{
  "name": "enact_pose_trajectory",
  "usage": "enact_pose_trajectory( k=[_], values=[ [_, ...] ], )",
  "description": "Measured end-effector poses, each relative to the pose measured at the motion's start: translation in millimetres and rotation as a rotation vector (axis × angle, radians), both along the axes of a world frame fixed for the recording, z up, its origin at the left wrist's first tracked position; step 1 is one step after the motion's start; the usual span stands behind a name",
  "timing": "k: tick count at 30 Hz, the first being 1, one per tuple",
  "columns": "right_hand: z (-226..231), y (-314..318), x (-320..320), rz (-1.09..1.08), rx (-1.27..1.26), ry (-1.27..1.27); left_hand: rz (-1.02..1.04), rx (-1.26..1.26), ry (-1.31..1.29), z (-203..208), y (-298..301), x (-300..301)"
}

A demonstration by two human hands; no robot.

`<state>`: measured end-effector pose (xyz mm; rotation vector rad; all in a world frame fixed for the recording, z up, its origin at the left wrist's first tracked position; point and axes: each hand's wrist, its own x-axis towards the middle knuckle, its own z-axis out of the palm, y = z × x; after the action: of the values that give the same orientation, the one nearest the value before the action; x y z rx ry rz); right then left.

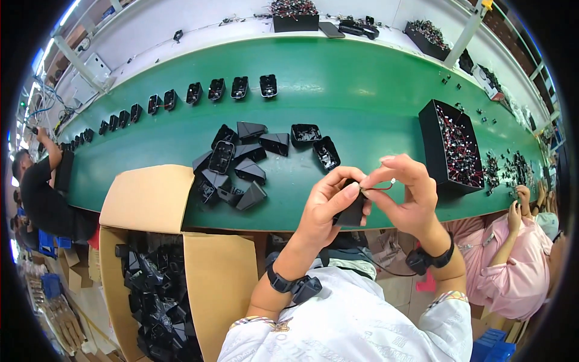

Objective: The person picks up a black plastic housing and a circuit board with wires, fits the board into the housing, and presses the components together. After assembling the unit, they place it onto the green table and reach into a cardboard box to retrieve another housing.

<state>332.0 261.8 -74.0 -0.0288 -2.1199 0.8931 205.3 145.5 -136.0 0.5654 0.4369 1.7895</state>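
My left hand (325, 202) grips a black plastic housing (350, 213) above the table's near edge. At the top of that housing, my right hand (413, 192) pinches a thin red wire (387, 187) with a small white connector at its end. Thumb and forefinger of both hands nearly meet there, and they hide where the wire joins the housing. Beyond my left hand lie two housings with their open sides up, a tilted housing (326, 154) and another housing (306, 133). A loose heap of black housings (247, 170) lies to their left.
Housings in a row (216, 89) stretch along the green table (362, 90). A black bin (435, 154) of wired parts stands right, with loose parts (515, 169) beyond. An open cardboard box (220, 283) of housings is at lower left. Co-workers sit right (503, 265) and left (37, 193).
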Motion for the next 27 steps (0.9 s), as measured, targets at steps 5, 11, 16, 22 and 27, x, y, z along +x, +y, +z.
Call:
enact_pose_trajectory(
  k=[5,11,16,22,27],
  values=[
    [-8,7,-7,-0.141,-0.015,-0.127,0.196,-0.084,0.136,-2,3,-9],
    [-46,22,-18,-0.178,-0.078,0.013,0.165,-0.175,0.040,-8,22,-27],
    [-68,28,-28,-0.172,-0.116,0.000,0.156,-0.263,0.483,-13,20,-45],
    [-77,36,-42,-0.141,-0.128,-0.061,0.274,-0.325,0.534,-21,20,-53],
    [-71,22,-51,-0.144,-0.139,-0.119,0.533,-0.200,0.617,-41,21,-54]
  ],
)
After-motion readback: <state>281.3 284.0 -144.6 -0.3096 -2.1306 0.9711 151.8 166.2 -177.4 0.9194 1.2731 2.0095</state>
